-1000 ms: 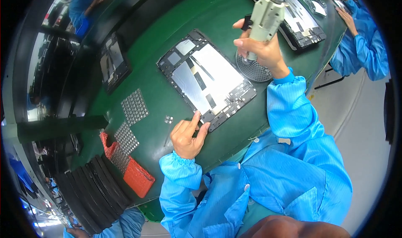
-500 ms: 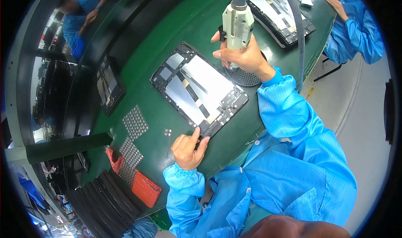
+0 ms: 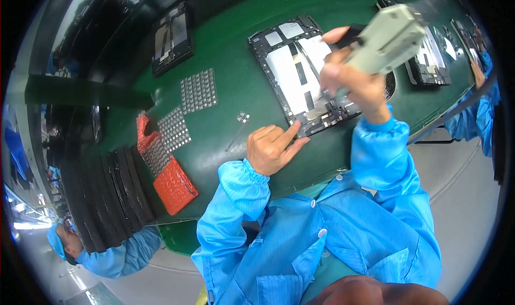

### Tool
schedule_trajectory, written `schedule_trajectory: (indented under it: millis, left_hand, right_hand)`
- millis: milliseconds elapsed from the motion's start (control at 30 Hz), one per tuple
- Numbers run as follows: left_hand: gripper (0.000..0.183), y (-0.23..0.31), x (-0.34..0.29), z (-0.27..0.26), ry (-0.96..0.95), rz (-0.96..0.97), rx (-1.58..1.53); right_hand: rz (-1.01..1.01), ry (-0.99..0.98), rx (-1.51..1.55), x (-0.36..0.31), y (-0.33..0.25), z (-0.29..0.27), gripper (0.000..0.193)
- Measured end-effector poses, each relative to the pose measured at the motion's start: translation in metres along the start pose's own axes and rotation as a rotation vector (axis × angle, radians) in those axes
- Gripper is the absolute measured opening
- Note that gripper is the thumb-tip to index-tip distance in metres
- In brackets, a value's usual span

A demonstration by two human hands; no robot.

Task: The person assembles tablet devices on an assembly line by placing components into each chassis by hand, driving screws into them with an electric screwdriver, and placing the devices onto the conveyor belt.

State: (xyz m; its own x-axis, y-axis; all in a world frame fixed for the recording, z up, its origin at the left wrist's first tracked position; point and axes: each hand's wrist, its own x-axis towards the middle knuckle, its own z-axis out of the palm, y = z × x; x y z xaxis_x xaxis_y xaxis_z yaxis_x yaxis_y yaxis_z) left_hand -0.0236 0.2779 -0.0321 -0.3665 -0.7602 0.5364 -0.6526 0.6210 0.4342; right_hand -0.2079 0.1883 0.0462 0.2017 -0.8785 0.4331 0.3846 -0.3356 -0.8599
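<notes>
An opened black tablet [image 3: 284, 74] with silver panels and a dark strip inside lies flat on the green table. My left hand [image 3: 268, 148] is at its near left corner, index fingertip on top and thumb against the edge, other fingers curled. In my right hand [image 3: 360, 85] is a pale electric screwdriver [image 3: 389, 39], tilted and blurred, over the tablet's right part. Its tip points down toward the near end of the tablet; whether it touches is hidden. Behind my right hand shows part of a round dark mesh dish [image 3: 390, 85].
Left on the table are sheets of small metal parts [image 3: 198, 91], a red bubble-wrap bag [image 3: 176, 188], a small loose piece [image 3: 243, 117] and a stack of black slabs [image 3: 107, 197]. Other opened tablets stand far left [image 3: 173, 39] and right [image 3: 432, 58]. Co-workers sit right [image 3: 483, 109] and lower left [image 3: 115, 254].
The view has turned, so the table items appear shifted. My right hand has tilted the screwdriver from upright beside the tablet and brought it over the tablet. My left hand stays at the corner.
</notes>
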Motion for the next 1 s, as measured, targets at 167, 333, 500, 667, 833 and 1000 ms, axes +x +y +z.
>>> schedule_trajectory:
  millis: [167, 333, 500, 667, 833, 1000]
  left_hand:
    - [0.034, 0.002, -0.003, -0.004, 0.013, -0.017, 0.062]
    - [0.034, 0.004, -0.005, -0.004, 0.011, -0.049, 0.008]
    - [0.034, 0.003, -0.01, -0.003, -0.005, -0.048, -0.007]
    - [0.035, 0.001, -0.009, -0.002, 0.002, -0.054, -0.013]
    - [0.035, -0.001, -0.008, -0.004, -0.01, -0.07, -0.002]
    - [0.034, 0.0, -0.008, -0.004, -0.005, -0.05, -0.018]
  right_hand:
    - [0.154, -0.189, 0.066, 0.0, 0.023, 0.048, 0.035]
    - [0.254, -0.259, -0.008, -0.003, 0.03, 0.05, 0.039]
    - [0.278, -0.255, -0.027, -0.007, 0.036, 0.051, 0.038]
    - [0.283, -0.267, -0.062, -0.005, 0.033, 0.052, 0.036]
    - [0.258, -0.297, -0.086, -0.006, 0.038, 0.052, 0.03]
    - [0.203, -0.346, -0.138, -0.013, 0.039, 0.05, 0.03]
